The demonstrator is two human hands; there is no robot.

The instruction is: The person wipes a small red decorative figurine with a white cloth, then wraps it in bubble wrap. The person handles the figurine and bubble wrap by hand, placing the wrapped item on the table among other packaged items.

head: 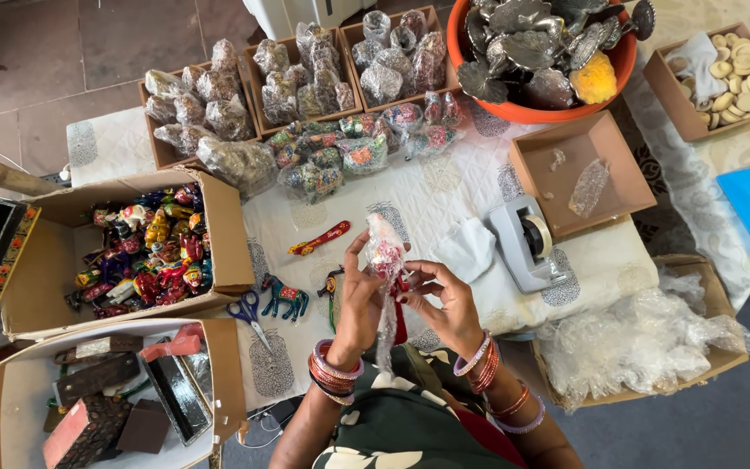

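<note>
At centre frame both hands, the left hand and right hand, have their grip clamped on a small painted figure half-wrapped in bubble wrap, whose loose tail could slip, dropping the figure onto the surface.

1. Light: I read bright, even daylight across the whole view, with no single source visible.
2. Shadows: soft and short; I see the darkest inside the cardboard box of painted figures.
3. Glare: small highlights on the bubble wrap and on the wrapped bundles at the top.
4. Sharpness: crisp centre, with no motion blur on my hands.
5. Distortion: wide-angle bowing at the edges, where corners stretch.
</note>
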